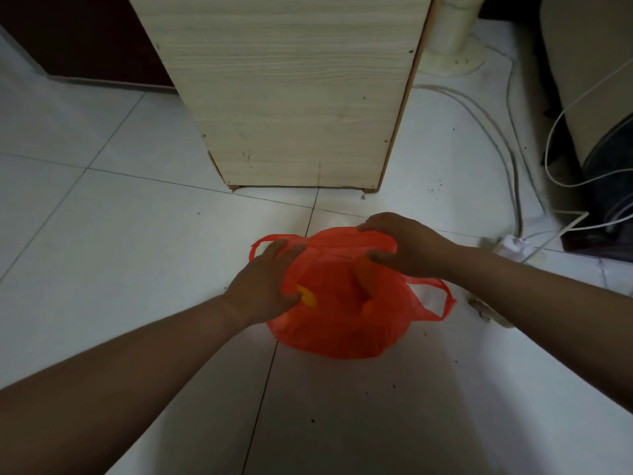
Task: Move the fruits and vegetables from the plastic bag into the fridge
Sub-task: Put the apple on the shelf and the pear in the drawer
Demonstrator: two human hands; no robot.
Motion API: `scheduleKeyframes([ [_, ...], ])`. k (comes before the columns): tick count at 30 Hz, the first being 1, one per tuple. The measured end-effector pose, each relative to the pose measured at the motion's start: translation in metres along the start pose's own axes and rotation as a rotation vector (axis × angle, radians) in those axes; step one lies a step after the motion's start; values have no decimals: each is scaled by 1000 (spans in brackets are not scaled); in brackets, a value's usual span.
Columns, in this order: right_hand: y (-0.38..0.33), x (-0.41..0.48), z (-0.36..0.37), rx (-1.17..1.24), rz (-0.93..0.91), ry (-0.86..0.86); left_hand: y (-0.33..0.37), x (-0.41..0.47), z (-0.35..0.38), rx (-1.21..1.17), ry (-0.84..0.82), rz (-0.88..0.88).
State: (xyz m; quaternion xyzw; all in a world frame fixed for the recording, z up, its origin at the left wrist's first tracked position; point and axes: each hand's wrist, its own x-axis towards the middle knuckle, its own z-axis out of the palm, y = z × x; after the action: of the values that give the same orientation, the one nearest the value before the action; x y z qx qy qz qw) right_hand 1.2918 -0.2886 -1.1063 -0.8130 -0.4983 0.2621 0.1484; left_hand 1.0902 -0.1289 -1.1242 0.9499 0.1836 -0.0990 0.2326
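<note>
An orange-red plastic bag (339, 323) sits on the white tiled floor in front of me, bulging with produce. A yellow fruit (308, 297) shows at its mouth on the left; the other contents are only dim shapes through the plastic. My left hand (265, 286) holds the bag's left rim, thumb by the yellow fruit. My right hand (404, 248) grips the far right rim, fingers above and thumb below. One bag handle (435, 299) lies loose to the right, another behind my left hand. No fridge is in view.
A pale wooden cabinet (291, 97) stands just beyond the bag. White cables (513, 173) and a power strip (513, 246) lie on the floor at right, next to a dark round appliance (609, 186). A white fan base (455, 53) stands behind the cabinet. Open floor spreads left.
</note>
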Motion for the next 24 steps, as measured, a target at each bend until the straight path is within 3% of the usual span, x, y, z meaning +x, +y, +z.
scheduleKeyframes([
  [8, -1, 4, 16, -87, 185, -390, -9, -9, 14, 6, -224, -86],
  [12, -5, 1, 6, -45, 96, -232, -12, -12, 17, -222, -195, -127],
  [15, -11, 2, -1, -31, 15, -79, -19, -8, 15, -331, -28, -186],
  [18, -17, 3, 2, -6, -24, -75, -23, -4, 13, -410, 81, -304],
  [24, -16, 6, 8, -9, -52, -45, -37, -2, 38, -445, -23, -368],
])
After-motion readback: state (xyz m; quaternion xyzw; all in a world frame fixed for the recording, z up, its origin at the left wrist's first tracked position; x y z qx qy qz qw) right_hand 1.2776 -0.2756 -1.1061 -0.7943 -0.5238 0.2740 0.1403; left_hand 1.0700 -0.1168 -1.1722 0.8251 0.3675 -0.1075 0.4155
